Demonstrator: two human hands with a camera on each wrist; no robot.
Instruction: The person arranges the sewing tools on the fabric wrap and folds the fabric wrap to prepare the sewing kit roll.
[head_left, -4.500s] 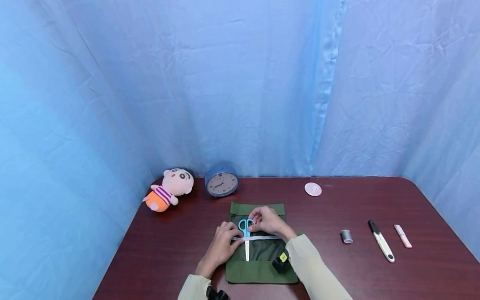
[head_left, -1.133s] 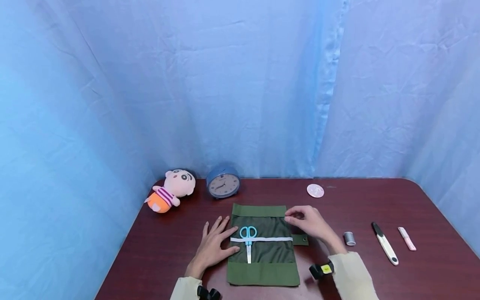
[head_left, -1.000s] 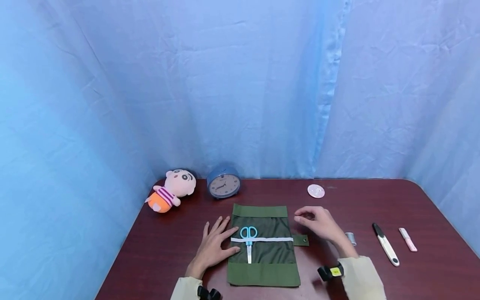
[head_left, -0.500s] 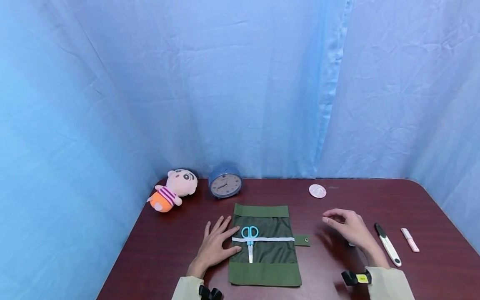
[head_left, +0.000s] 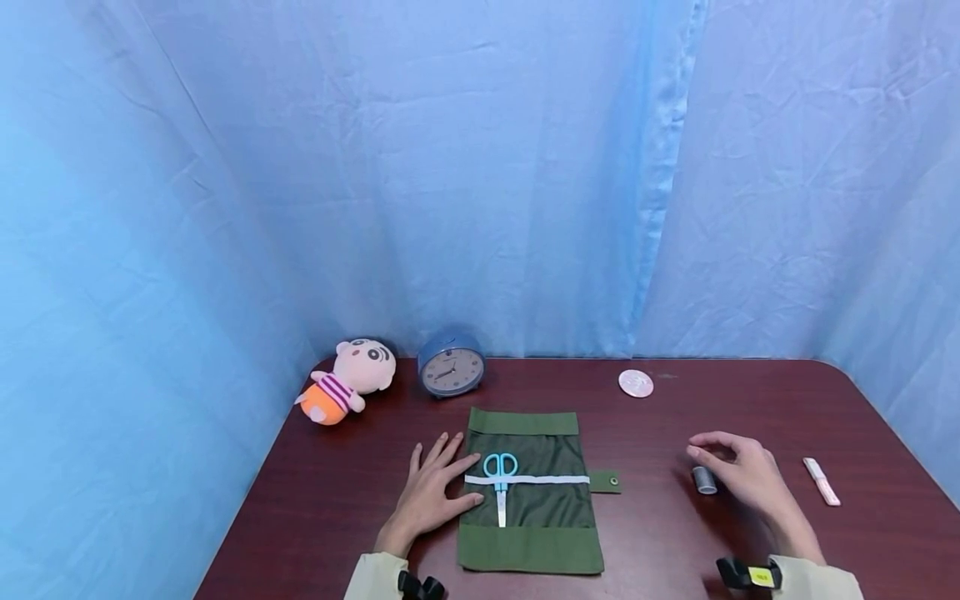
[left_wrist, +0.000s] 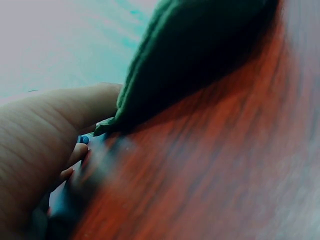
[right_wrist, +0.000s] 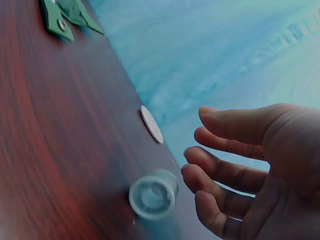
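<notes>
The right hand (head_left: 750, 477) hung just beside the grey thread spool (head_left: 704, 481), which seemed to lie on its side on the dark wooden table (head_left: 360, 483), well to the right of the unrolled green fabric pouch (head_left: 531, 550). In the right wrist view its thumb and fingers were loosely bent with a gap between them, and they had hold of nothing; the spool sat apart from the fingertips. The left hand (head_left: 429, 495) lay spread at the pouch's left edge, fingers parted and nearly straight, thumb and forefinger at the cloth, gripping nothing that showed.

Handling the spool well from there probably called for spreading thumb and forefinger wider than its body, then lowering them to its 2 sides together, because a push from 1 side alone could have set it rolling. A light pinch, low on the barrel, looked enough for so small and rigid a thing. The left hand did best to rest lightly, holding the pouch flat without tugging the cloth, since the light-blue scissors (head_left: 501, 487) were tucked under the white elastic band (head_left: 551, 480) and a wrinkle there might have shifted them
</notes>
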